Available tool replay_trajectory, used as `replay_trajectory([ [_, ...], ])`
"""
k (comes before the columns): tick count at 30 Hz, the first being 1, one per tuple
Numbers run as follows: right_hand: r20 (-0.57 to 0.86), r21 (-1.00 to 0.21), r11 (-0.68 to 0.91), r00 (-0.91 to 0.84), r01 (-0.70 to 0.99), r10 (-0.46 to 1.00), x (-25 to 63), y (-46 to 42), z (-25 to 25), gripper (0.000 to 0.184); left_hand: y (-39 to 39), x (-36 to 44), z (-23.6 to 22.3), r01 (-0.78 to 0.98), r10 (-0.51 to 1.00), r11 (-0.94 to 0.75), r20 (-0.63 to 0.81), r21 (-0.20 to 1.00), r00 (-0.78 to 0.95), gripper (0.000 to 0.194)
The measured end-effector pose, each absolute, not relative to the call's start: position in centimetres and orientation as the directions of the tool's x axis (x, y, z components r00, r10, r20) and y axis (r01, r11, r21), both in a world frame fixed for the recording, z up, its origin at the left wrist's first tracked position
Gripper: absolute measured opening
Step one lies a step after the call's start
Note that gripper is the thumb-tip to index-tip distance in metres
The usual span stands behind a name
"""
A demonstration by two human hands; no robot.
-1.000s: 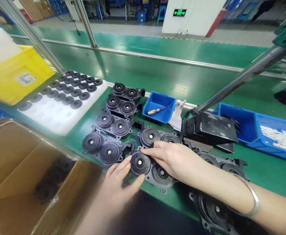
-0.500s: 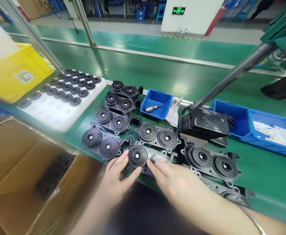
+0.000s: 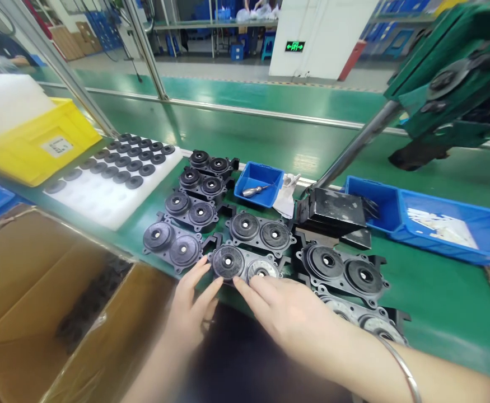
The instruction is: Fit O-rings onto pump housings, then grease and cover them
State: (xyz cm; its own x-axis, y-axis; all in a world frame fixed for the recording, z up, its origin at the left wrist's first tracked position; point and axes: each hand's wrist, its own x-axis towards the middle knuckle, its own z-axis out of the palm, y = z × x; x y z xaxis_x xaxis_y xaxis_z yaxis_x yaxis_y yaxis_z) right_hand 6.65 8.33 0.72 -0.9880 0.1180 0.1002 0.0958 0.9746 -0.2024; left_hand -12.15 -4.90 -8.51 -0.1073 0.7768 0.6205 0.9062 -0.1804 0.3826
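Observation:
Several black twin-disc plastic parts lie in rows on the green bench. My left hand (image 3: 192, 305) has its fingers spread, their tips against the near-left edge of the nearest twin-disc part (image 3: 245, 265). My right hand (image 3: 282, 310) reaches in from the right, fingers stretched, the tips at that part's near edge below its right disc. Neither hand grips anything. A bangle (image 3: 404, 366) sits on my right wrist.
A white foam tray (image 3: 102, 196) with several black round discs lies at the left, a yellow bin (image 3: 30, 145) behind it. An open cardboard box (image 3: 38, 291) stands near left. A small blue bin (image 3: 258, 184) holds a tool. A black fixture (image 3: 332, 210) and blue bins (image 3: 438, 226) are at the right.
My right hand drew back off the discs toward me, and now only its fingertips rest at the part's near edge. The left hand stayed at the left disc. The view tilted up.

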Motion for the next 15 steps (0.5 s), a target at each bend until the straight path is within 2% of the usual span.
replay_trajectory([
  [2, 0.079, -0.433, 0.888, -0.975, 0.154, 0.208, 6.9, 8.2, 1.9, 0.025, -5.2, -11.2, -7.1, 0.859, 0.729, -0.154, 0.643, 0.489, -0.235, 0.040],
  [4, 0.010, -0.655, 0.736, -0.972, 0.169, 0.233, 7.0, 7.9, 2.4, 0.016, -4.9, -10.0, -5.6, 0.779, 0.734, -0.142, 0.593, 0.611, -0.331, 0.034],
  [6, -0.003, -0.794, 0.594, -0.979, 0.127, 0.205, 6.9, 7.6, 2.4, 0.015, -4.2, -9.0, -4.2, 0.723, 0.782, -0.103, 0.505, 0.683, -0.365, 0.028],
  [8, 0.033, -0.863, 0.497, -0.971, 0.091, 0.236, 6.9, 7.5, 2.1, 0.011, -3.2, -8.3, -3.2, 0.747, 0.808, -0.110, 0.496, 0.655, -0.316, 0.024],
  [10, 0.042, -0.897, 0.429, -0.944, 0.109, 0.326, 7.0, 7.8, 2.0, 0.015, -2.5, -8.0, -2.7, 0.785, 0.819, -0.177, 0.531, 0.594, -0.217, 0.022],
  [12, -0.020, -0.911, 0.369, -0.915, 0.182, 0.403, 7.7, 8.3, 2.1, 0.019, -2.4, -8.0, -2.6, 0.777, 0.842, -0.242, 0.524, 0.581, -0.129, 0.022],
  [15, -0.133, -0.926, 0.273, -0.901, 0.262, 0.413, 9.3, 9.0, 2.2, 0.017, -3.2, -7.9, -3.0, 0.753, 0.888, -0.268, 0.458, 0.601, -0.049, 0.024],
])
